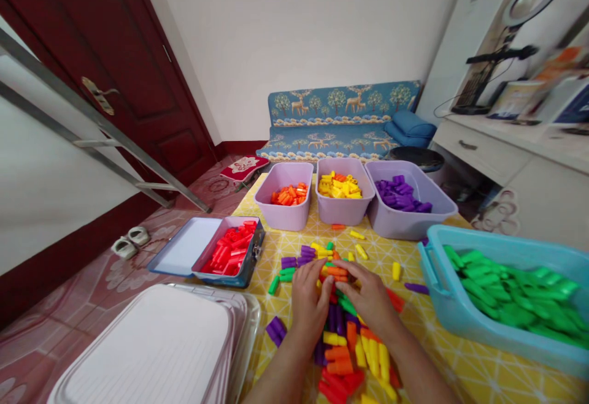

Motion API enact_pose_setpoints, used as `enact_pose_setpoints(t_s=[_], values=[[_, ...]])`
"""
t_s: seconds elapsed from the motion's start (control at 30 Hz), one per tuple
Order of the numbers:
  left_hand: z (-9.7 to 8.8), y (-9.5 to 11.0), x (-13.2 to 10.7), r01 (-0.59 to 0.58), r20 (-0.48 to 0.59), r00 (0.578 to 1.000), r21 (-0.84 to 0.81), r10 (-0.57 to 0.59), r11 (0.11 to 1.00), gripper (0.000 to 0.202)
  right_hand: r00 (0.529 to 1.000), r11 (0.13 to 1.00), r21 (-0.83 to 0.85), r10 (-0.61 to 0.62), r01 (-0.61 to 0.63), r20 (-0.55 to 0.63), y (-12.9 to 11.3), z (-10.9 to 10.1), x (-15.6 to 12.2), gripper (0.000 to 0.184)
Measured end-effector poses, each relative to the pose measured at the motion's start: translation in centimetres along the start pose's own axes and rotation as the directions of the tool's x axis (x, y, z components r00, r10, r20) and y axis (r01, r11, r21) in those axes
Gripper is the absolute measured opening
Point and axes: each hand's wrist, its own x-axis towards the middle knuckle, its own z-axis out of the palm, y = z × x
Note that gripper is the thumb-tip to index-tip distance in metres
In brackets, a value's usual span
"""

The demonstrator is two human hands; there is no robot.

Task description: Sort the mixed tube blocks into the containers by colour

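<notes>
Both of my hands rest on a heap of mixed coloured plastic tubes (350,355) on the yellow patterned table (460,355). My left hand (309,298) and my right hand (367,293) meet at several orange tubes (335,272), their fingers curled round them. Loose purple, green and yellow tubes lie just beyond the fingertips.
At the back stand three lilac bins: orange tubes (285,195), yellow tubes (343,189), purple tubes (405,198). A blue basket (506,293) of green tubes is at the right. An open tin (230,251) holds red tubes at the left. A white lidded box (156,343) sits front left.
</notes>
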Motion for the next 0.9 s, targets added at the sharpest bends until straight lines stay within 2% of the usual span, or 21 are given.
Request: enact_pose_setpoints(t_s=[0.17,0.3,0.37,0.47,0.6,0.63,0.7,0.73,0.8,0.87,0.9], values=[[-0.4,0.0,0.4,0.126,-0.01,0.992,-0.156,-0.129,0.98,0.022,1.0,0.995,0.095,0.019,-0.019,-0.006,-0.3,0.9,-0.3,0.042],[-1.6,1.5,1.3,0.199,-0.066,0.973,-0.253,-0.222,0.947,0.018,0.99,0.976,0.2,0.103,-0.082,-0.095,0.9,0.6,-0.1,0.039],[-2.6,2.4,2.6,0.207,-0.101,0.965,-0.273,-0.243,0.939,0.02,0.981,0.961,0.247,0.154,-0.123,-0.114,1.4,0.5,0.1,0.035],[-4.5,3.1,6.7,0.161,-0.168,0.964,-0.258,-0.208,0.953,0.023,0.975,0.948,0.276,0.194,-0.157,-0.109,1.5,0.5,0.2,0.031],[-6.8,2.0,15.1,0.029,-0.346,0.937,-0.058,-0.047,0.998,0.024,0.977,0.96,0.229,0.188,-0.16,-0.105,1.2,0.4,0.1,0.03],[-7.1,1.5,16.9,0.037,-0.359,0.933,-0.005,-0.036,0.999,0.025,0.977,0.962,0.22,0.186,-0.16,-0.105,1.2,0.4,0.1,0.031],[-7.3,0.9,19.1,0.069,-0.269,0.962,0.091,-0.042,0.993,0.027,0.977,0.965,0.209,0.184,-0.159,-0.106,1.3,0.4,0.1,0.032],[-7.1,0.8,19.2,0.049,-0.215,0.976,0.132,-0.02,0.99,0.028,0.977,0.965,0.208,0.183,-0.158,-0.107,1.4,0.4,0.1,0.032],[-6.5,0.9,17.7,-0.036,-0.166,0.984,0.171,0.065,0.985,0.027,0.978,0.965,0.211,0.181,-0.156,-0.104,1.7,0.5,0.1,0.032],[-5.5,0.9,14.2,-0.084,-0.118,0.988,0.151,0.102,0.985,0.027,0.978,0.964,0.215,0.181,-0.156,-0.104,1.8,0.6,0.2,0.032],[-4.9,0.7,12.2,-0.071,-0.057,0.995,0.138,0.079,0.988,0.027,0.977,0.964,0.214,0.182,-0.156,-0.108,1.7,0.6,0.2,0.031]])
